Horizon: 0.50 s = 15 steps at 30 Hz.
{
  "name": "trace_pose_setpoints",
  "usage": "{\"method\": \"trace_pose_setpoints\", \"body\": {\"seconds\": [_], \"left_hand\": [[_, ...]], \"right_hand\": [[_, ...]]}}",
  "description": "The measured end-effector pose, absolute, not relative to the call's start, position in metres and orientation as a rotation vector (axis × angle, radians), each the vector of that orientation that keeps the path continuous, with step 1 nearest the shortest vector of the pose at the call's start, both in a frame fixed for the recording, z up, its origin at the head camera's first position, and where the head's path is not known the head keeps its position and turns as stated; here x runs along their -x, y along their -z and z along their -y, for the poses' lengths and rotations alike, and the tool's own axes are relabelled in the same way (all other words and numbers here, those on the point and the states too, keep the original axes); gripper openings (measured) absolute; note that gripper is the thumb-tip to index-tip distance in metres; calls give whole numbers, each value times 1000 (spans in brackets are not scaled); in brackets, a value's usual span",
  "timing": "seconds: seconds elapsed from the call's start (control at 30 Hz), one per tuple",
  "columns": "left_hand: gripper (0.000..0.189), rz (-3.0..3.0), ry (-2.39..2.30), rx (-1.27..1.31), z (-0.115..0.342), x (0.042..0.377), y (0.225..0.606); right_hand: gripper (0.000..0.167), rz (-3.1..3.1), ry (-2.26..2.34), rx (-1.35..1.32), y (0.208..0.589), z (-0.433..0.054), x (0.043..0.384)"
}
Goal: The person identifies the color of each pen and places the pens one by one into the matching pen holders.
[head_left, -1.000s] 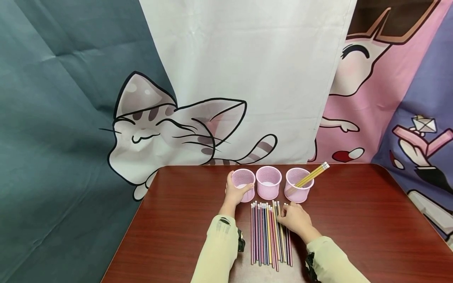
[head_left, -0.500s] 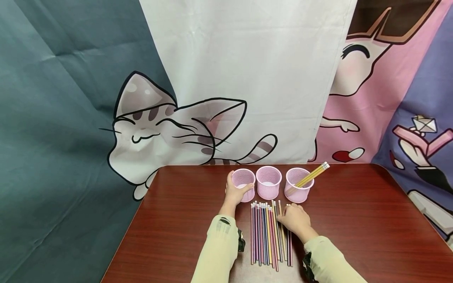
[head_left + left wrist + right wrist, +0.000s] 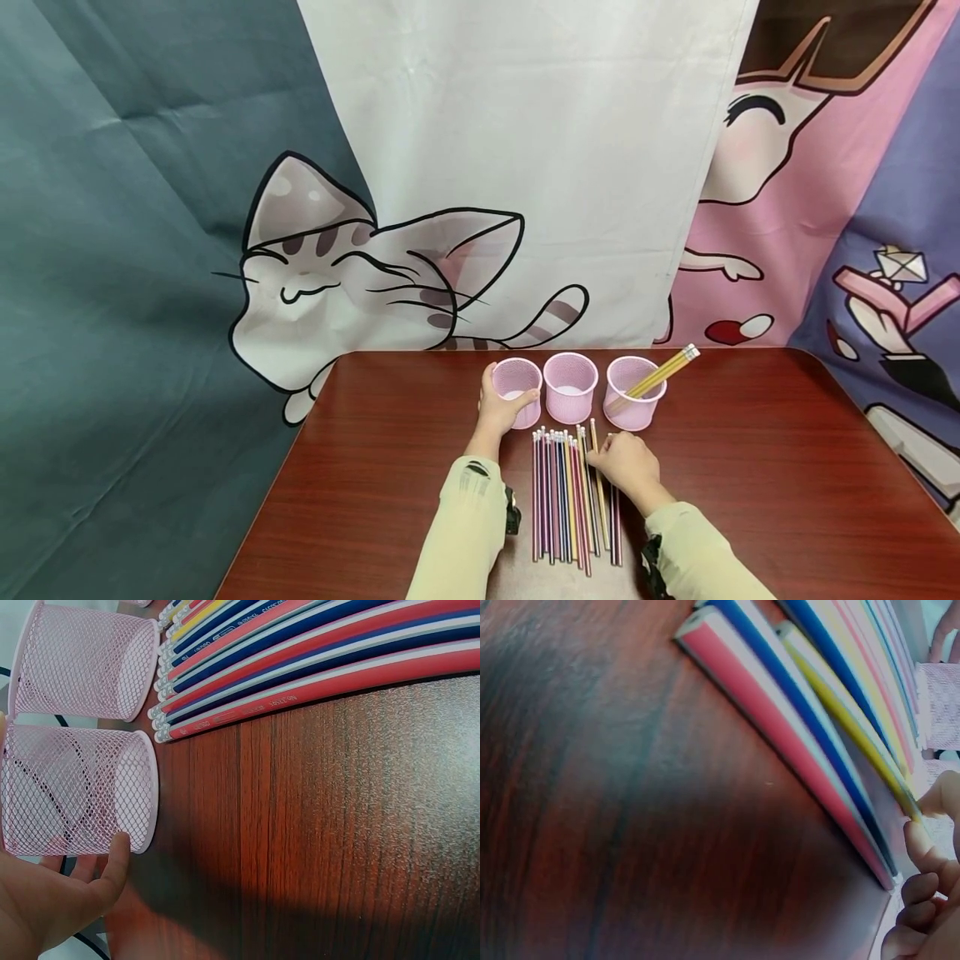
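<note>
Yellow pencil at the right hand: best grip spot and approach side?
Probably the shaft towards the eraser end, pinched from the right: the yellow pencil slants, leaving a gap before the blue pencil on that side. The right hand pinches it there.

1. The person's left arm [image 3: 459, 533] extends forward, angled slightly inward.
2. The left hand [image 3: 501, 408] grips, thumb spread from its fingers.
3. The right arm [image 3: 705, 550] slants inward more sharply.
4. The right hand [image 3: 628, 465] pinches between thumb and index finger, other fingers curled.
</note>
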<state>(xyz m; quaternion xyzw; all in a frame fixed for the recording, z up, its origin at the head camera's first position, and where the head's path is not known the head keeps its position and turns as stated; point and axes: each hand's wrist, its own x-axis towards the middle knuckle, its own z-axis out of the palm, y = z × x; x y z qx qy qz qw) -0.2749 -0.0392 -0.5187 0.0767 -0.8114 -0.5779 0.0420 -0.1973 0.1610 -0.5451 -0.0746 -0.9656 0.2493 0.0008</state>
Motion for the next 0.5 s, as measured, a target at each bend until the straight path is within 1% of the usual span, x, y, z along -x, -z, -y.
{"method": "trace_pose_setpoints", "body": {"seconds": [0.37, 0.5], "left_hand": [[93, 2486, 1774, -218, 40, 275, 519], [93, 2487, 1757, -213, 40, 274, 518]], "right_hand": [[20, 2952, -1014, 302, 524, -165, 193], [20, 2904, -1055, 289, 519, -169, 193]]}}
